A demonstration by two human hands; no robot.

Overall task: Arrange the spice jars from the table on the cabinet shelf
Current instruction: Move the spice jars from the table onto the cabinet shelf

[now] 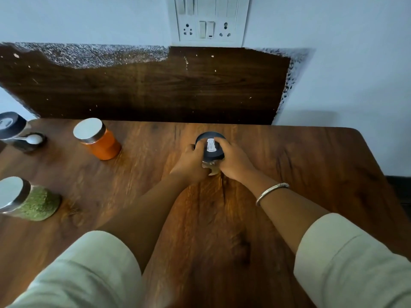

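A glass jar with a black lid (210, 145) and a white label stands near the middle of the wooden table (289, 165). My left hand (191, 165) grips it from the left and my right hand (235, 163) grips it from the right, fingers curled round the lid and body. An orange spice jar (99, 140) with a silver lid stands to the left. At the left edge a green spice jar (31, 200) with a silver lid stands nearer to me. A black-lidded jar (11, 126) sits at the far left, partly cut off by the frame. No cabinet shelf is in view.
A small dark bowl of white powder (33, 140) sits beside the far-left jar. A dark wooden panel (155, 90) backs the table against the wall, with a switch and socket plate (209, 21) above it. The table's right edge curves away at the right.
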